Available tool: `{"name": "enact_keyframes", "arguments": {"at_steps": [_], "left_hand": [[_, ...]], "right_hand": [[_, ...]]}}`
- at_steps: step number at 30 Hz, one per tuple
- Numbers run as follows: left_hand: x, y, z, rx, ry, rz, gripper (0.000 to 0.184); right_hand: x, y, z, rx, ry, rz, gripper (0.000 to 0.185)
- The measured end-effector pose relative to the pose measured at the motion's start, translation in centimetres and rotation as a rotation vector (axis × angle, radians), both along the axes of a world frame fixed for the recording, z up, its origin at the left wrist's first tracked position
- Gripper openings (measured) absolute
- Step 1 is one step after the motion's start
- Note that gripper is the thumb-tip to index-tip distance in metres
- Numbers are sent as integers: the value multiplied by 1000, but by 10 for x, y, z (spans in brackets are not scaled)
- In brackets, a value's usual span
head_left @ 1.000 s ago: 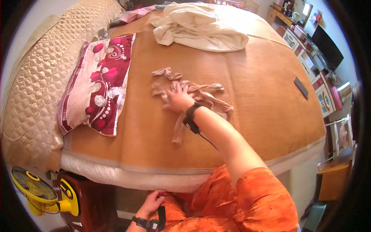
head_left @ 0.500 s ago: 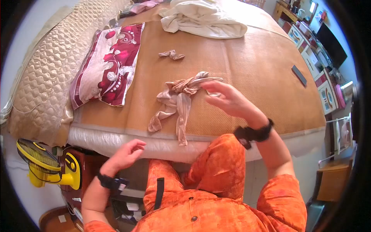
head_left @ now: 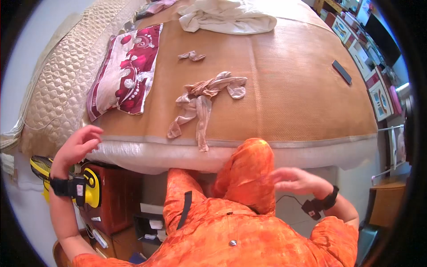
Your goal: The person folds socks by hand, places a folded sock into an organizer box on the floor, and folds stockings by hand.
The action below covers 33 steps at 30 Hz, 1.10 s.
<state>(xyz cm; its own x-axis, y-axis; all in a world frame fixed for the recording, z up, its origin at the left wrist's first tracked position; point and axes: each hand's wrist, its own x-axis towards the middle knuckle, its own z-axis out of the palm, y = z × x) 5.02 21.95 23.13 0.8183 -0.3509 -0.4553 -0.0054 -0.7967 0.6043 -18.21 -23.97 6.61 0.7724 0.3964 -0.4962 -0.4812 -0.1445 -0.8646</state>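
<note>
My left hand [head_left: 76, 144] is raised at the left, beyond the bed's near edge, fingers apart and curved, holding nothing. My right hand [head_left: 298, 180] hangs beside my right knee with its fingers loosely extended and nothing in it. A tangle of pinkish-beige socks or stockings [head_left: 202, 95] lies on the brown mat [head_left: 302, 98], one end reaching the mat's near border. Just beyond it is a small crumpled piece of the same colour [head_left: 192, 56]. Neither hand touches them.
A maroon and white patterned pillow [head_left: 126, 71] lies left on the bed, beside a quilted beige cover [head_left: 66, 75]. A white blanket [head_left: 227, 18] is bunched at the far side. A dark phone-like object [head_left: 342, 72] lies right. A yellow fan [head_left: 92, 189] stands lower left.
My right hand has left the fabric and moved back to my knee. My left hand has risen from my lap and moved left. The tangle lies nearer the bed's edge, apart from the small piece.
</note>
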Motion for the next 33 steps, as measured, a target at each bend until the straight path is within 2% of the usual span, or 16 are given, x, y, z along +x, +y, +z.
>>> {"name": "enact_keyframes", "arguments": {"at_steps": [4, 7, 8, 11, 12, 14, 15, 17, 20, 22, 24, 27, 28, 29, 30, 33], "left_hand": [[-30, 20, 39, 27, -124, 201, 28], [-64, 56, 91, 241, -306, 229, 33], [-80, 57, 116, 335, -316, 313, 34], [-118, 128, 182, 493, -626, 467, 34], [-127, 115, 210, 504, -627, 470, 34], [-137, 80, 257, 453, -410, 751, 37], [-133, 74, 264, 462, -422, 759, 37], [-116, 71, 283, 778, -548, 622, 41], [-31, 96, 297, 842, -579, 556, 36], [46, 111, 283, 621, -611, 414, 33], [120, 67, 240, 609, -763, 182, 32], [154, -75, 151, 311, -569, 23, 32], [164, -109, 115, 359, -669, -31, 31], [197, -123, 80, 305, -610, -212, 28], [199, -152, 41, 277, -722, -346, 24], [213, -211, -66, 309, -789, -500, 18]], "right_hand": [[-57, -16, -31, 22, 404, -2, 38], [-104, -20, -75, 182, 622, 53, 34], [-120, -17, -87, 126, 685, 88, 36], [-221, -5, -168, 175, 692, 208, 35], [-241, 0, -177, 166, 717, 206, 35], [-263, 18, -198, 142, 738, 172, 35], [-260, 27, -205, 112, 733, 155, 35], [-237, 48, -222, 53, 689, 100, 35], [-185, 79, -243, -18, 594, 43, 35], [-152, 93, -251, -44, 540, 8, 35], [-126, 102, -256, -60, 500, -19, 36], [-107, 102, -256, -75, 467, -50, 36], [-101, 102, -256, -82, 463, -64, 36], [-99, 99, -255, -90, 462, -79, 36], [-96, 96, -253, -101, 465, -101, 36], [-92, 81, -247, -145, 491, -164, 36]]}}
